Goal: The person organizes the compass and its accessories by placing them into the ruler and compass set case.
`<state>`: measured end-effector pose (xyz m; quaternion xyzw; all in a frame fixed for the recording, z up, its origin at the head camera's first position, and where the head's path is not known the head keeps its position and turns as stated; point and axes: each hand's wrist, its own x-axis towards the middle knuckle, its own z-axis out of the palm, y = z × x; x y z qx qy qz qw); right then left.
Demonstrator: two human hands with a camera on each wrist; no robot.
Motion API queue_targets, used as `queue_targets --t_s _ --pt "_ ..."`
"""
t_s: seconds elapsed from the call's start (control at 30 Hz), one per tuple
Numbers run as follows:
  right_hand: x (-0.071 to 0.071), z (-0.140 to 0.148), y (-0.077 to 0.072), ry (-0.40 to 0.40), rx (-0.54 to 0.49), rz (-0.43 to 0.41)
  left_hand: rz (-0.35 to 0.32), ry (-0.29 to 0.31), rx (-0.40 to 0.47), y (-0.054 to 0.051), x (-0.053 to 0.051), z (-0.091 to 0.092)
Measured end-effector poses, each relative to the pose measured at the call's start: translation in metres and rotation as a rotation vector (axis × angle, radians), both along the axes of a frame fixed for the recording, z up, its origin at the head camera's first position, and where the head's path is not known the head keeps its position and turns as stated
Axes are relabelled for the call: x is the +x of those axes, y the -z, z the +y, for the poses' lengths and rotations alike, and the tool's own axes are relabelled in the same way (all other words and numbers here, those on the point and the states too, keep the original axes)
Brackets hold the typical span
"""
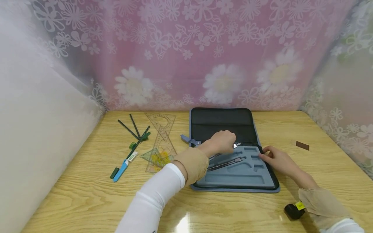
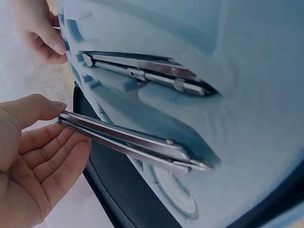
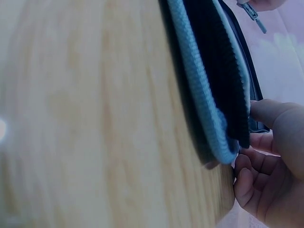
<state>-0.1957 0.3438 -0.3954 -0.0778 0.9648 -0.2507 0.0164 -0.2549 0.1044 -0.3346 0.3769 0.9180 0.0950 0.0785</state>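
An open zip case [image 1: 239,190] with a blue-grey moulded tray [image 1: 236,179] lies on the table. My left hand [image 1: 222,142] is over the tray and pinches the hinge end of a metal drawing compass [image 2: 128,140] between thumb and fingers; its points slant down to the tray. Beside it, a second drawing compass [image 2: 142,71] rests in its recess. My right hand [image 1: 278,160] grips the case's right edge, thumb on top. In the right wrist view, that hand's fingers [image 3: 251,166] curl at the case's side, next to the zip.
Left of the case lie clear set squares [image 1: 158,142], dark pencils [image 1: 126,129], a white eraser [image 1: 132,157], a blue cutter-like tool [image 1: 120,170] and small green pieces [image 1: 114,172]. A black tape-measure-like object [image 1: 293,212] sits near the right forearm, a brown strip [image 1: 302,145] farther back.
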Motion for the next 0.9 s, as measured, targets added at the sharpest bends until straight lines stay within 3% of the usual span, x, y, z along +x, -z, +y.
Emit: queue_targets --t_s 0.23,0.47,0.9 --pt "0.0 0.001 0.0 -0.002 -0.002 -0.007 -0.016 -0.028 -0.087 0.008 0.003 0.008" --pt "0.0 0.0 0.001 0.003 0.001 -0.002 0.034 -0.019 -0.149 0.015 0.004 0.013" --pt "0.001 -0.001 -0.002 0.017 0.006 -0.018 0.058 -0.019 -0.173 0.019 0.011 0.025"
